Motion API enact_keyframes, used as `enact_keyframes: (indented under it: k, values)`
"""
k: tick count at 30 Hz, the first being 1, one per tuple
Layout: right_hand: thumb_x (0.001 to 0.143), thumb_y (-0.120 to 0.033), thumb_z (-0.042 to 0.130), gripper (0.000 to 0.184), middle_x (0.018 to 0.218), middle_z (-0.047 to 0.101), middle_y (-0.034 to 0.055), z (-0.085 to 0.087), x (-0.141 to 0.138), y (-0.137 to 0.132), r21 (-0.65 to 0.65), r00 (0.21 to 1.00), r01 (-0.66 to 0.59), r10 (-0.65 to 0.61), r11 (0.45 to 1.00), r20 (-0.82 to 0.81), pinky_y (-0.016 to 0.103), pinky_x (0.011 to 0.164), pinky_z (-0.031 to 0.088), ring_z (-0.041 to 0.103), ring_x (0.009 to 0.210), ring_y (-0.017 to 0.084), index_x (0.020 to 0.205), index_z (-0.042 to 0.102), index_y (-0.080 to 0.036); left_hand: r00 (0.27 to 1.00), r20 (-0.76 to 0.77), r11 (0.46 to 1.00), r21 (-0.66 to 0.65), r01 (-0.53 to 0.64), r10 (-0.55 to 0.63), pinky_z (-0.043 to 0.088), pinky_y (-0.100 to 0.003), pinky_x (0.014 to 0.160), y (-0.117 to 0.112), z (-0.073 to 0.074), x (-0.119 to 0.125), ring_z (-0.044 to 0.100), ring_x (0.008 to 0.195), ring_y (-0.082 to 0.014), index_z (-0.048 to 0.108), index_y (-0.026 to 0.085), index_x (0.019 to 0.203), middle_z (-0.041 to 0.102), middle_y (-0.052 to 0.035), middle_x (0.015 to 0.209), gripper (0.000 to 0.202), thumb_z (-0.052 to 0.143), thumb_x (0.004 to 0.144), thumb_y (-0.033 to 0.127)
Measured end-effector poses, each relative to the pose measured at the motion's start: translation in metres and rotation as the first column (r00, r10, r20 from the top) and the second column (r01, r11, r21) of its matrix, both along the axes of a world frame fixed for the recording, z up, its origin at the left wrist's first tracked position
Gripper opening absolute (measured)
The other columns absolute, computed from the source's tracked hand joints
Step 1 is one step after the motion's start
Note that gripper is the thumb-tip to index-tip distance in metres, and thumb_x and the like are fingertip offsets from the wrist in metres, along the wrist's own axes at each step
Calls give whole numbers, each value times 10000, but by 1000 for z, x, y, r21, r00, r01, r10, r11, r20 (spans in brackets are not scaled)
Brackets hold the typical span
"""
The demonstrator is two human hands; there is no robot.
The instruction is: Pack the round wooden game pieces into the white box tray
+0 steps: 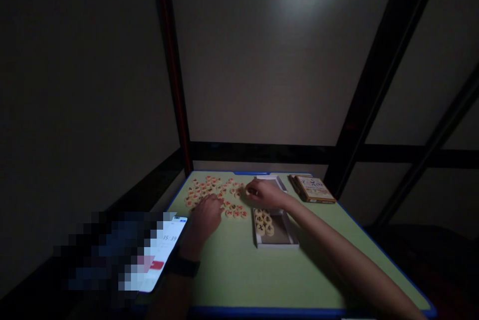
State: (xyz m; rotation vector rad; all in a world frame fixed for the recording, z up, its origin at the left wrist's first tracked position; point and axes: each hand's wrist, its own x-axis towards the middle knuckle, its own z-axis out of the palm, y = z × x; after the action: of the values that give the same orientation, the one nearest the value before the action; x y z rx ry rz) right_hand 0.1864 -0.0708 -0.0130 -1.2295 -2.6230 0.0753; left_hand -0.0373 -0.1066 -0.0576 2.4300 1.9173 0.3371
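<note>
Several round cream game pieces with red or black marks lie spread over the far left of a green table. My left hand rests palm down among them, fingers bent over the pieces at the near edge of the spread. My right hand reaches across the far end of an open grey box and pinches a piece at the right edge of the spread. Several pieces sit in rows inside the box. A dark band is on my left wrist.
A box lid with a printed picture lies at the far right of the table. A lit phone lies at the near left edge. Dark frame posts and walls stand behind the table.
</note>
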Motion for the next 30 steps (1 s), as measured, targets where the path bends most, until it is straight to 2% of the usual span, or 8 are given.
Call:
enact_keyframes:
  k: [5,10,15,19,23,27,30]
  values:
    - [773,-76,602,351,952,729,84,-13,25,-14,-60,982,29,-40,998,-186,238,744,454,645,823,174,1090,733,-152,1000,-8,999,-36,29,-30,416,-346,1029,3,1,-2,577,1144,-232,709,193,1079,659,-102,1154,269,495,915,176]
    - [755,-53,615,396,1017,733,91,-21,24,-19,-92,967,20,-43,996,-252,251,773,476,660,857,179,1117,732,-164,998,16,997,-47,57,-57,418,-354,1041,5,-6,-8,559,1173,-235,686,196,1128,645,-91,1195,305,580,845,156]
    - [757,-95,667,353,1024,734,93,-21,20,-23,-127,950,28,-66,991,-304,251,750,484,666,834,180,1099,731,-158,999,34,997,-64,35,-33,418,-340,1030,4,-8,-7,557,1177,-214,671,212,1119,634,-73,1209,288,562,859,151]
    - [810,-146,655,291,941,740,83,-18,20,-26,-109,941,67,-99,992,-325,259,737,478,665,791,183,1094,718,-148,1000,25,995,-101,-5,8,421,-355,1033,3,-3,-5,549,1203,-234,658,198,1166,623,-89,1238,304,563,877,176]
    - [887,-242,625,232,996,732,114,-20,20,-23,-27,940,93,-97,995,-328,282,793,463,663,877,207,1075,711,-135,1000,22,995,-102,-10,13,423,-348,1034,4,-2,-6,554,1208,-232,636,202,1227,617,-94,1256,363,560,875,154]
    - [938,-405,573,313,876,720,106,-23,14,-13,2,947,129,-122,992,-297,274,720,441,643,784,199,965,723,-131,999,49,997,-70,10,-6,427,-321,1023,5,-2,-7,580,1165,-203,648,188,1213,641,-100,1206,402,421,902,71]
    - [886,-339,644,239,876,716,90,-21,2,-2,-18,967,123,-124,992,-225,252,701,424,630,782,187,990,719,-137,998,56,999,-48,11,-8,414,-319,1040,3,1,-5,575,1172,-201,645,179,1219,647,-105,1198,472,376,869,10]
